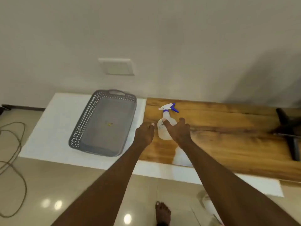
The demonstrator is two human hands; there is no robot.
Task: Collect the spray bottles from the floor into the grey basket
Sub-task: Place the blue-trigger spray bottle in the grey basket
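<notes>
A clear spray bottle with a white and blue trigger head stands on a wooden board. My right hand is at its right side with fingers spread, the thumb resting against the bottle's body. My left hand hovers just left of the bottle with fingers loosely curled and nothing in it. The grey basket, a lattice-walled tray with a handle, lies on a white board to the left and holds only a small yellowish speck.
A white shape shows on the wood under my right forearm, and another pale object lies on the tiled floor, both partly hidden. A cord loops at the left. A black stand sits at the right. My bare foot is below.
</notes>
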